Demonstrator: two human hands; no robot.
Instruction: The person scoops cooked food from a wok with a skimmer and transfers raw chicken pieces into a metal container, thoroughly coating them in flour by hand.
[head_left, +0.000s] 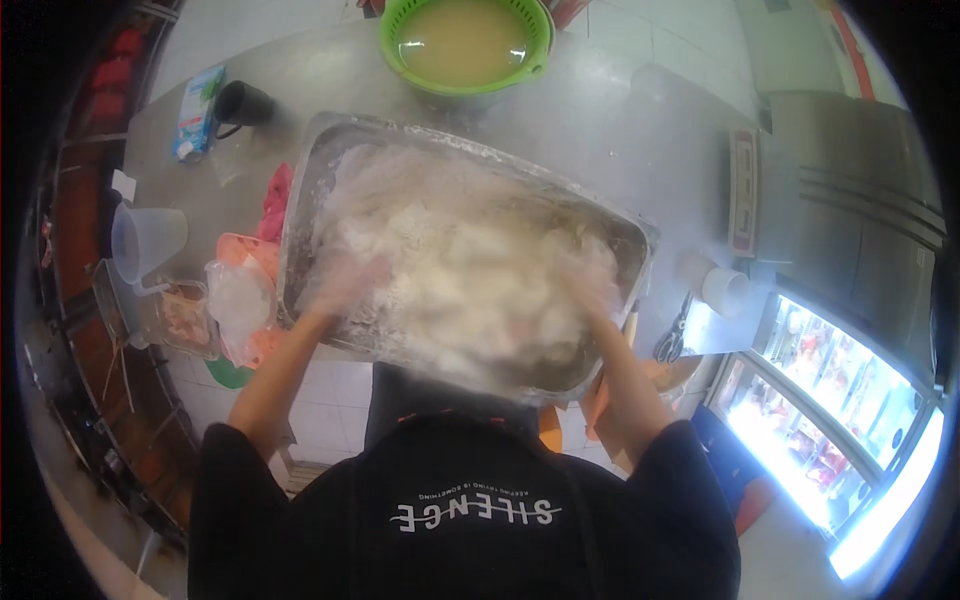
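Observation:
A deep metal tray (304, 196) sits at a slant on the steel table's near edge. White powder that looks like flour (416, 225) fills much of it, and a pale heap (480, 292) in the middle is too blurred to make out. At the left side, my left hand (349, 281) is down in the powder. Opposite it, by the right wall, my right hand (585, 274) is smeared by motion and coated in white. Blur and powder hide the fingers of both hands, so any hold on the contents is unclear.
Beyond the tray stands a green basket (390, 45) around cloudy liquid. Left are a black mug (244, 103), a clear plastic jug (154, 236) and a container of raw-looking meat (186, 319). Scissors (673, 334) and a white cup (726, 291) lie right, near a lit display fridge (802, 431).

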